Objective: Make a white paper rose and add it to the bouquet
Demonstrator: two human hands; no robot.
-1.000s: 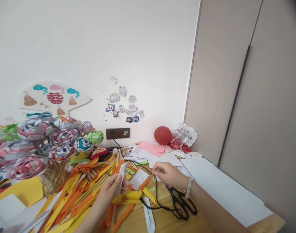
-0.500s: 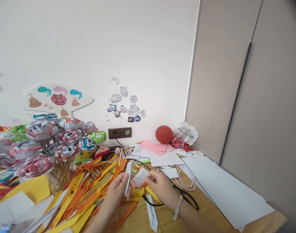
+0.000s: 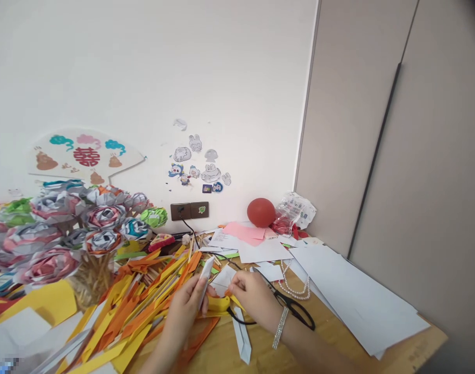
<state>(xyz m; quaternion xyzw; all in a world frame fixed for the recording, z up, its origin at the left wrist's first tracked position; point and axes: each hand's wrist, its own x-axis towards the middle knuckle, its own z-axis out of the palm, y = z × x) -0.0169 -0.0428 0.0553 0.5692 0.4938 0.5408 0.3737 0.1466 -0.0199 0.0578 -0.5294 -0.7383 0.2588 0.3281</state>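
My left hand (image 3: 190, 297) is closed round a narrow folded white paper strip (image 3: 206, 275), which stands nearly upright between thumb and fingers. Just to its right, my right hand (image 3: 247, 291) has its fingers pinched together; what they hold, if anything, is too small to tell. A yellow tool (image 3: 218, 304) with a black cable lies beneath and between the hands. Below my right hand rests another folded white strip (image 3: 242, 340). Black-handled scissors (image 3: 298, 311) lie by my right wrist, which wears a sparkling bracelet.
Orange and yellow paper strips (image 3: 124, 311) cover the left of the wooden table (image 3: 300, 356). Behind them stand folded paper flowers (image 3: 105, 217). A red balloon (image 3: 261, 212), pink paper (image 3: 245, 232) and a bead string (image 3: 295, 294) are further back; large white sheets (image 3: 358, 296) lie right.
The view has shifted slightly, so most things appear a little further left and up. My right hand has come slightly nearer my left hand, which still grips the white strip.
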